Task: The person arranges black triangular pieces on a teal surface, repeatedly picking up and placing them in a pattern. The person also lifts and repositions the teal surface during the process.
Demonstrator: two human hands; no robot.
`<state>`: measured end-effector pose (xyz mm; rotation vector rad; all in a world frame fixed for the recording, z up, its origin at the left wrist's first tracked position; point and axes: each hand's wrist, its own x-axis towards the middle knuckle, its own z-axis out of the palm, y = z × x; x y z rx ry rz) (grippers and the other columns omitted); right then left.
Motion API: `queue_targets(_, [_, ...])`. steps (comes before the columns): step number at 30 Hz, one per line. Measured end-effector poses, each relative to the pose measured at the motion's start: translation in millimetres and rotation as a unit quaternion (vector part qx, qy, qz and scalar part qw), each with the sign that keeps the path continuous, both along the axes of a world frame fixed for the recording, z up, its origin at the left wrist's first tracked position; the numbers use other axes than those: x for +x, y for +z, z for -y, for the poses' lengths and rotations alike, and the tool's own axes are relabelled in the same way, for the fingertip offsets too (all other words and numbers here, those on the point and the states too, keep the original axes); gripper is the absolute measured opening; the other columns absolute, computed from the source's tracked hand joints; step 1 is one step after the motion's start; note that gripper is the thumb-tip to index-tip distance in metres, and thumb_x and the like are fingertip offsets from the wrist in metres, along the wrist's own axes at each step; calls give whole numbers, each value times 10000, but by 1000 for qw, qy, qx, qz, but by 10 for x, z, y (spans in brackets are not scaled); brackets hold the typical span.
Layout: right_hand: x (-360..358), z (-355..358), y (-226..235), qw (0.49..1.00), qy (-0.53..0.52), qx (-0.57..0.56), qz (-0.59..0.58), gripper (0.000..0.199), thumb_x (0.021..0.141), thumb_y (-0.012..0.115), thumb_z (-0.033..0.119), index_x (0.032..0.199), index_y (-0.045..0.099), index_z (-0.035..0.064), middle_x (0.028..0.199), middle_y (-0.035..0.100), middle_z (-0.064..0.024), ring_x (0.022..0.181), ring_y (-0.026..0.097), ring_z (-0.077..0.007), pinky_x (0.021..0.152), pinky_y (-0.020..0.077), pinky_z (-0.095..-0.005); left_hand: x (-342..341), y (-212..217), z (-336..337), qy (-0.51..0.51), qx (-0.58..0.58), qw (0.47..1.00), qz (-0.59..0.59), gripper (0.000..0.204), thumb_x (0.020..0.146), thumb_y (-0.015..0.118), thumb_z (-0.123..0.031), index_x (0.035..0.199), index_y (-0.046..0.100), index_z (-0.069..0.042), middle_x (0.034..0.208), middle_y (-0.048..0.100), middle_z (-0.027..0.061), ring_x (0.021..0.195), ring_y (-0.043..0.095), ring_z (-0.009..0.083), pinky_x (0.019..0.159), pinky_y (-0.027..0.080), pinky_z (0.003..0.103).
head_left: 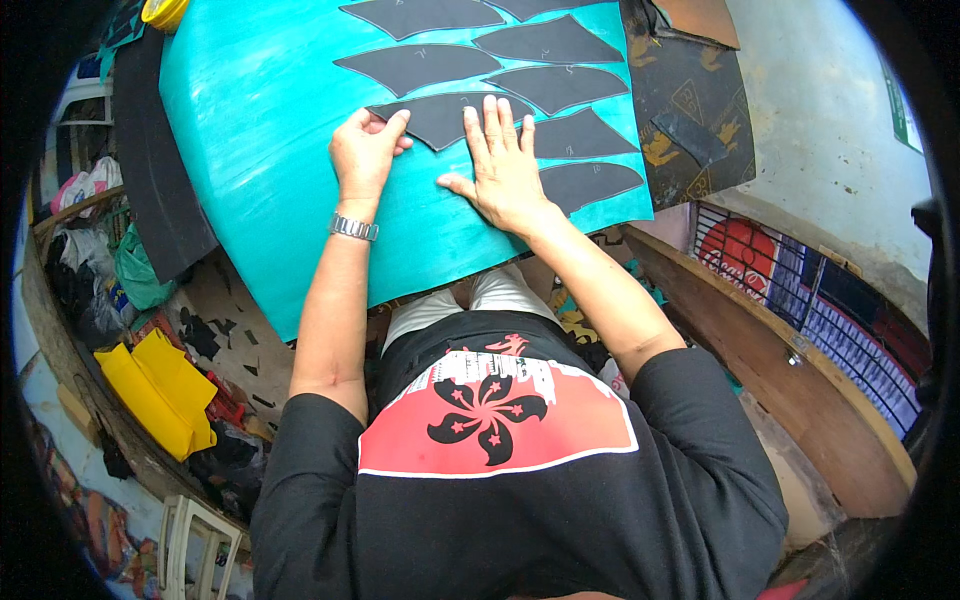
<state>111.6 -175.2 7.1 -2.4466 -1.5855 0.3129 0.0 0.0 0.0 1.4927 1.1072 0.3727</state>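
Note:
A wide turquoise sheet (260, 130) lies in front of me. Rows of pointed, leaf-shaped black pieces (415, 68) with pale outlines rest on its far and right parts. My left hand (362, 160) pinches the left tip of the nearest long black piece (435, 117) between thumb and fingers. Lying flat with fingers stretched, my right hand (505, 180) presses on the same piece and covers part of its right side. Another black piece (590, 185) sits to the right of that hand.
A dark patterned sheet (690, 110) extends past the turquoise sheet's right edge. At the far left stands a yellow container (165, 12), above a long black strip (150, 160). Yellow folded material (158, 390) and bags lie lower left. A wooden ledge (790, 360) runs along the right.

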Motion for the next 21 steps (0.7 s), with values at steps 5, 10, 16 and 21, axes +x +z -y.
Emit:
queue_targets(5, [-159, -221, 0, 997, 71, 15, -35, 1019, 888, 519, 688, 1561, 184, 1, 1635, 121, -226, 1529, 55, -373, 1194, 35, -610, -53, 17, 110, 68, 60, 994, 64, 199, 864, 775, -177, 806, 683, -10, 785, 624, 58, 555, 666, 120, 487, 513, 244])
queue_targets(10, [-340, -544, -44, 993, 100, 44, -47, 1009, 892, 503, 693, 1567, 180, 17, 1636, 130, -217, 1529, 62, -361, 1180, 18, -641, -87, -17, 76, 161, 31, 974, 155, 191, 912, 724, -132, 1022, 626, -10, 741, 521, -4, 525, 532, 70, 427, 436, 229])
queue_targets(16, [-244, -639, -111, 984, 134, 78, -85, 946, 922, 432, 701, 1568, 211, 48, 1638, 172, -173, 1531, 103, -308, 1190, 17, -626, -116, -138, -76, 182, -97, 925, 319, 209, 988, 640, -201, 1129, 640, -47, 814, 525, -5, 616, 502, 40, 483, 409, 204])
queue_targets(21, [-22, -265, -84, 995, 67, 53, -47, 863, 941, 427, 674, 1575, 235, 121, 1637, 214, -123, 1524, 156, -283, 1196, 60, -618, -9, -229, -72, 138, 65, 973, 171, 172, 964, 676, -186, 1055, 708, -43, 986, 545, 4, 676, 554, 43, 520, 457, 199])
